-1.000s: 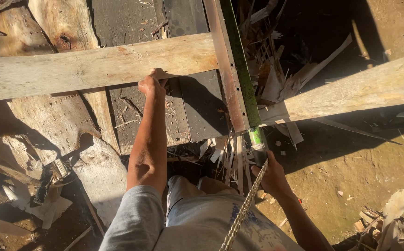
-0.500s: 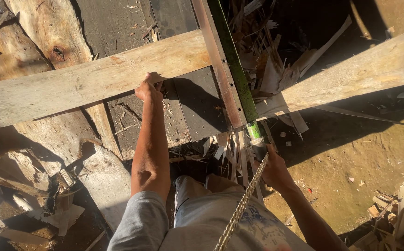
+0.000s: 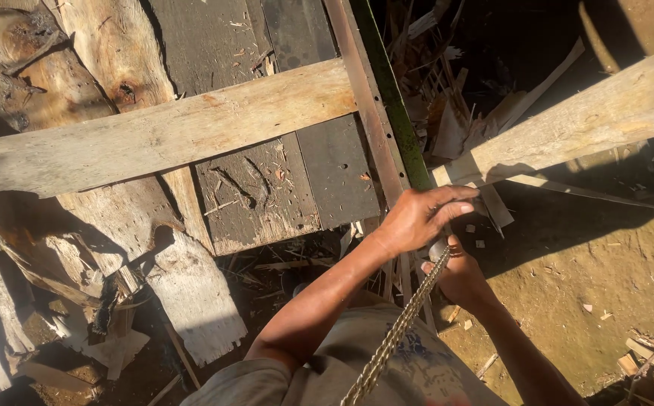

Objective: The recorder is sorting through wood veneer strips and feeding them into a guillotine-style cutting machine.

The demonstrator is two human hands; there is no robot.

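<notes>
Two hands meet at one spot, low right of centre, at the near end of a green bar point(image 3: 391, 98).

Left to right:
- Rough log slabs point(image 3: 116, 60) and offcuts fill the left side; bark scraps point(image 3: 109, 308) lie below them.
- Pale plank point(image 3: 154, 135) runs crosswise over dark boards point(image 3: 267, 180), resting on top. It stops against a reddish rail point(image 3: 361, 98).
- Green bar lies just beside the rail on its right, both running from top centre down toward the person. Looks like a guide or frame edge, can't tell more.
- Left hand point(image 3: 417, 218) reaches across the body and lies over the near end of the bar, fingers curled together, fingertips pointing right. It seems to grip or steady the end, though what is under the palm is hidden.
- Right hand point(image 3: 462, 274) sits just below, touching the left, fist closed around the top of a braided cord point(image 3: 394, 331). The cord runs taut-looking from that fist down toward the lap, so the closed grip probably keeps tension on it.
- Second plank point(image 3: 582, 120) angles off to the upper right over splintered scrap point(image 3: 455, 113).
- Bare dirt point(image 3: 582, 271) with chips, right and lower right.
</notes>
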